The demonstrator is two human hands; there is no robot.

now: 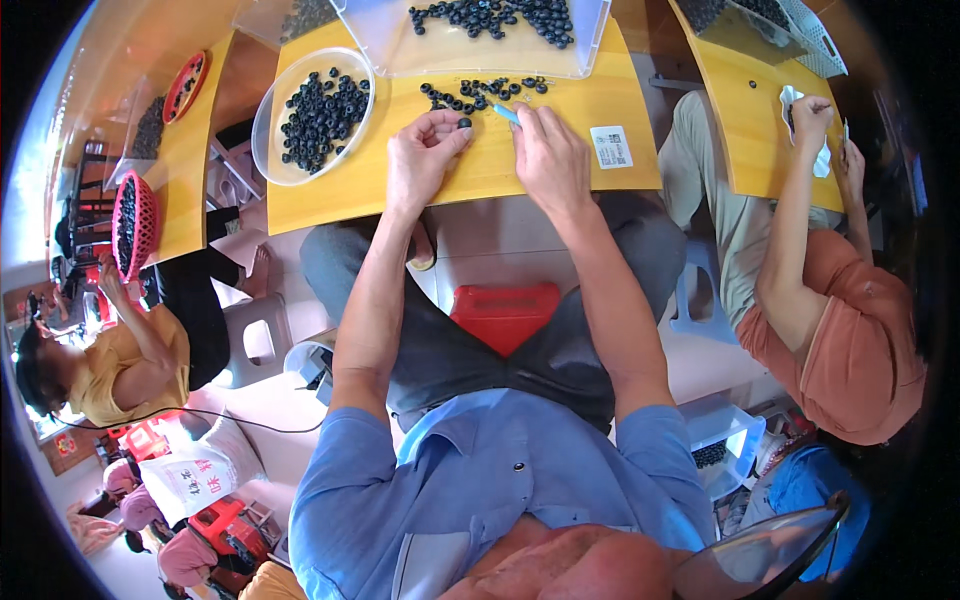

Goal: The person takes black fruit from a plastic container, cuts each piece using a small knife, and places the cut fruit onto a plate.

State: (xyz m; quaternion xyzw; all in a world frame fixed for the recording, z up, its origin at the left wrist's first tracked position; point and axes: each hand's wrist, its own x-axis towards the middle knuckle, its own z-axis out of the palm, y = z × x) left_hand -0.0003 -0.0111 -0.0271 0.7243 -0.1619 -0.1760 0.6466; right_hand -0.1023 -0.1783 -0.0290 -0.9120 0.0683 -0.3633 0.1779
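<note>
Left hand (pixel 425 150) pinches a small black ring (pixel 464 123) at its fingertips on the yellow desk (pixel 350 195); right hand (pixel 548 150) grips a light-blue tool (pixel 506 113) just beside it. Looks like mid-assembly: the tool tip needs lining up with that ring, more loose rings (pixel 480 92) lying just beyond both hands.

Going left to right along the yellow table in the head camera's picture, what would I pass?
Clear round bowl of small black rings → left hand pinching a black ring → right hand holding a thin blue tool → white printed label.
</note>
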